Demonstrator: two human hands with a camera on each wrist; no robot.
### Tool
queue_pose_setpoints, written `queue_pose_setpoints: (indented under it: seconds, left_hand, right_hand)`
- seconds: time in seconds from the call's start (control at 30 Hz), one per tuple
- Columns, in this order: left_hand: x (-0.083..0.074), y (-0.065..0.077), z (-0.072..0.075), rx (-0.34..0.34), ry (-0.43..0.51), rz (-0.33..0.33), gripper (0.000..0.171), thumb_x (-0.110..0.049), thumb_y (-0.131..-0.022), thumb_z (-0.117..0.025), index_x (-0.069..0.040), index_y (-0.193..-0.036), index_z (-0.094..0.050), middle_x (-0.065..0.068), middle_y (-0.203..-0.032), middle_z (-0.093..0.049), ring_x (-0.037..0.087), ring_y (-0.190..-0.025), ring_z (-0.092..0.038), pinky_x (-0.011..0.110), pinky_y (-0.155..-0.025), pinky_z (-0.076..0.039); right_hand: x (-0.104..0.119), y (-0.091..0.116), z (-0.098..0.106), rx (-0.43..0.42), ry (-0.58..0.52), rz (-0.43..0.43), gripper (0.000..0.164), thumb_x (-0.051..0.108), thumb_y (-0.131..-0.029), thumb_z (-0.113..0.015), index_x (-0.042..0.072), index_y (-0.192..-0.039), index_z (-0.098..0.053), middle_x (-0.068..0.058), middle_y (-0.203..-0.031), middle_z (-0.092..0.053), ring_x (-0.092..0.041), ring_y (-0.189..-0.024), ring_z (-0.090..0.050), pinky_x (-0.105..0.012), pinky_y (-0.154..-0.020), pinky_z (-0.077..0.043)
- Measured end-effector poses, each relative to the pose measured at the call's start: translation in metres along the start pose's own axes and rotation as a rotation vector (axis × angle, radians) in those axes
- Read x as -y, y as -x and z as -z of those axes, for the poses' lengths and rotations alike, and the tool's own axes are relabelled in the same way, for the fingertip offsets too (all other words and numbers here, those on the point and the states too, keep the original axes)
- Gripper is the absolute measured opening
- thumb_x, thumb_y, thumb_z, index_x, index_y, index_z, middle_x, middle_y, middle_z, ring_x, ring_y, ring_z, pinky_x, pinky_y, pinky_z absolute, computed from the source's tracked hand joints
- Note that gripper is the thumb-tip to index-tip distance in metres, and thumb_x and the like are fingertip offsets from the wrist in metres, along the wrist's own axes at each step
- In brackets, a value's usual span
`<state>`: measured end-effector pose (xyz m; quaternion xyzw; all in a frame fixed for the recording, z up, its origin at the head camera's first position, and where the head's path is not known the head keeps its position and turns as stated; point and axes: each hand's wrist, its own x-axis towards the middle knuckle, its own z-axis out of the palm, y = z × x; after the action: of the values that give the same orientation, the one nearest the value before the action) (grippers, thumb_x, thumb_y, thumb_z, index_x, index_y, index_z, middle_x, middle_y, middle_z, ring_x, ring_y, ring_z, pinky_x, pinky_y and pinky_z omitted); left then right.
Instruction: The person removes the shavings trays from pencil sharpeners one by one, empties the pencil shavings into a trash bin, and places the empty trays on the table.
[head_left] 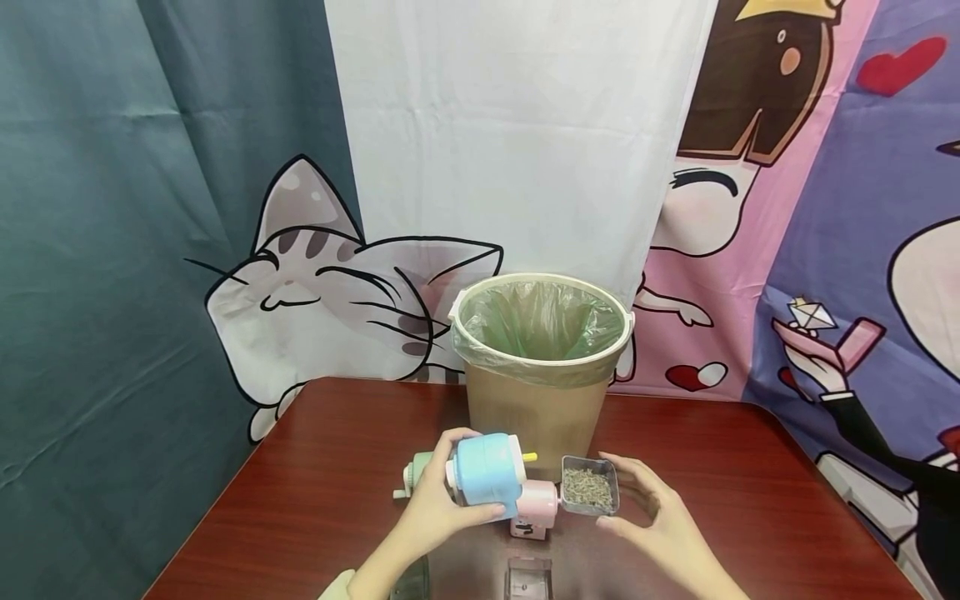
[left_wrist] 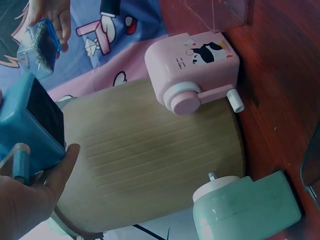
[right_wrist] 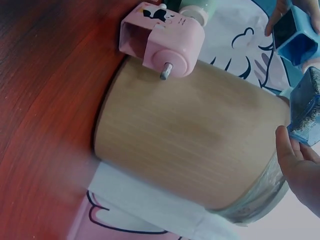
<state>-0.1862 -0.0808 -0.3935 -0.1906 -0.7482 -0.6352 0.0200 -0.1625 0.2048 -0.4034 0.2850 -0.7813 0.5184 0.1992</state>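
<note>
My left hand (head_left: 435, 504) grips a light-blue crank pencil sharpener (head_left: 483, 473), tilted in the air, with a small yellow piece sticking out toward the right. Its drawer slot is a dark opening in the left wrist view, and the crank shows near my palm. In my right hand (head_left: 663, 521), a clear square drawer (head_left: 588, 490) is pinched between thumb and fingers. Greyish-brown pencil shavings lie inside it. The two hands are held apart in front of the bin.
A tan trash bin (head_left: 536, 408) lined with a green bag stands at the back of the red-brown table (head_left: 315, 467). Before it are a pink sharpener (left_wrist: 200, 65) and a green sharpener (left_wrist: 245, 210). A clear drawer (head_left: 528, 579) and a greenish one (head_left: 411, 581) lie at the front.
</note>
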Motion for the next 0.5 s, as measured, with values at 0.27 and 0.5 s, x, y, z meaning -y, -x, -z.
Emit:
queue_pose_setpoints:
  seconds: [0.27, 0.5]
  left_hand:
    - [0.004, -0.004, -0.004, 0.006, -0.087, -0.024, 0.081, -0.017, -0.062, -0.087, -0.018, -0.129, -0.042, 0.007, -0.118, -0.053, 0.022, -0.094, -0.055, 0.027, -0.070, -0.052]
    - [0.007, -0.003, -0.014, -0.031, -0.111, -0.018, 0.079, -0.019, -0.058, -0.089, -0.022, -0.123, -0.045, 0.006, -0.112, -0.057, 0.018, -0.090, -0.056, 0.025, -0.069, -0.052]
  right_hand:
    - [0.000, 0.003, 0.012, -0.045, 0.037, -0.048, 0.065, -0.012, -0.071, -0.072, 0.000, -0.130, -0.049, 0.010, -0.120, -0.058, 0.006, -0.105, -0.057, -0.007, -0.089, -0.042]
    - [0.005, 0.003, 0.022, -0.080, 0.070, -0.099, 0.065, -0.012, -0.072, -0.072, 0.001, -0.131, -0.048, 0.013, -0.121, -0.057, 0.007, -0.105, -0.057, -0.007, -0.087, -0.044]
